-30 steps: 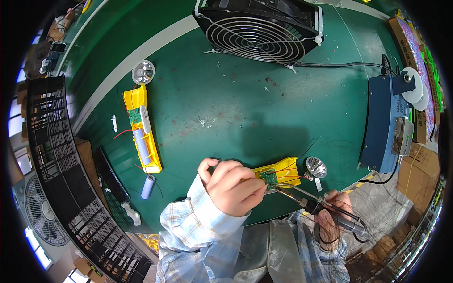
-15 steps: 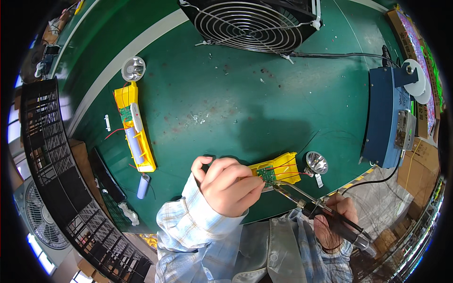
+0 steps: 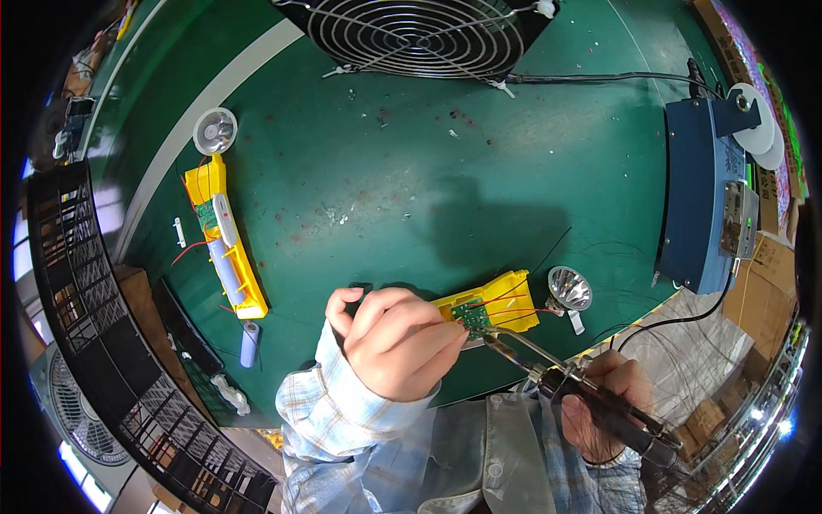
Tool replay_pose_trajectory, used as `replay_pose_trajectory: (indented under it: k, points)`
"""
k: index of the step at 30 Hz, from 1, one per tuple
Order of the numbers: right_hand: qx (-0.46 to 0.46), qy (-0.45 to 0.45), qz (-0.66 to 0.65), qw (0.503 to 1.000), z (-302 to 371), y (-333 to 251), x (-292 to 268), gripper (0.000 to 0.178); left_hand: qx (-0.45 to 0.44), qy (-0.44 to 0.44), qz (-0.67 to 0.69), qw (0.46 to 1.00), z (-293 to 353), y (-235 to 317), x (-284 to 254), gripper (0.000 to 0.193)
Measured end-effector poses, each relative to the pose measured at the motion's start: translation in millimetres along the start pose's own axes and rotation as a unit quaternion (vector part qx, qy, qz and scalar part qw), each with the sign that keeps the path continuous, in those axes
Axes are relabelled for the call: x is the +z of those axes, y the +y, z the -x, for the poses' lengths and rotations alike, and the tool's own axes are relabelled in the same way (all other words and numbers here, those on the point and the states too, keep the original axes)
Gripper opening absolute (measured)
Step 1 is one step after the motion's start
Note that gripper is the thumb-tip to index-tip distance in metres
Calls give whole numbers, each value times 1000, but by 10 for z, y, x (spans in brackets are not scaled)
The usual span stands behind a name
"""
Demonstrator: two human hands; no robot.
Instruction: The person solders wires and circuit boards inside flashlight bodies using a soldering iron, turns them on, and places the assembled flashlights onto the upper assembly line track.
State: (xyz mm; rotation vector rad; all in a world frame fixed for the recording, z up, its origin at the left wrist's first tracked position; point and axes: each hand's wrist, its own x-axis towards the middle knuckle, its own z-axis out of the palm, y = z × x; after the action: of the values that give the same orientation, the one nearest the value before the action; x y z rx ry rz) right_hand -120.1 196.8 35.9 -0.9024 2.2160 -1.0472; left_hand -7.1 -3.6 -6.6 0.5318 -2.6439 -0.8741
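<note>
In my right hand [image 3: 610, 396] is a soldering iron [image 3: 591, 401] with a thin metal tube running alongside its shaft. Its tip meets the small green circuit board [image 3: 470, 316] in an open yellow plastic housing [image 3: 512, 300]. Close to that tip, my left hand [image 3: 396, 341] has its thumb and forefinger pinched at the board's left side; the curled fingers hide what is between them and part of the housing. Red and black wires run across the housing. Just right of it lies a round silver lamp reflector [image 3: 569, 289], joined by a red wire.
A second yellow housing [image 3: 248, 295] with battery, board and reflector [image 3: 215, 131] lies at left, above a loose purple cell [image 3: 249, 344]. At the back stands a black fan [image 3: 415, 38]. A blue metal box [image 3: 702, 197] stands right; a black rack [image 3: 111, 317] lines the left.
The whole view has shifted slightly, so the bench things sit further left. The iron's tip and my left fingertips remain at the circuit board, with the iron's handle tilted a little differently.
</note>
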Motion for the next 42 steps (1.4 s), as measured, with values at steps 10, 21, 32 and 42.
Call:
replay_pose_trajectory:
  k: [10,21,32,42]
  points:
    - [47,3,-104,994,127,68,-113,42,20,-2,-21,1000,28,-15,28,26]
    - [86,115,-83,986,121,71,-80,42,19,-1,-29,999,-8,25,29,26]
    - [86,116,-100,984,94,27,-65,42,13,-8,-27,1000,-4,34,3,24]
    - [96,100,-141,980,78,51,12,39,9,6,-11,1000,10,9,25,27]
